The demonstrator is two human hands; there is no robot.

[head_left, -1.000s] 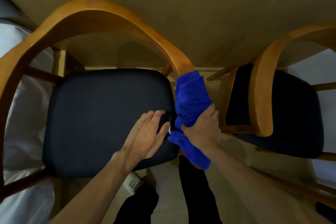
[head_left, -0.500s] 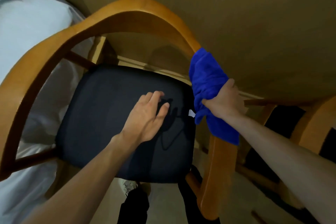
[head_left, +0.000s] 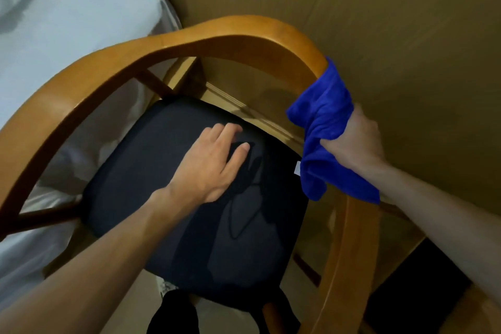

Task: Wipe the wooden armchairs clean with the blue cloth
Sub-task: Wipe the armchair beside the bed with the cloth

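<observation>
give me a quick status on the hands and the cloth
Right hand grips blue cloth on the armchair rail. Left hand flat on dark seat. Nothing blocking the rail ahead.

Nothing here is showing me any writing I can read. A small white tag (head_left: 297, 168) is hanging off the edge of the blue cloth (head_left: 324, 114) I am gripping, and it may be carrying print, but it is showing too small and blurred for me to make out a single letter.
</observation>
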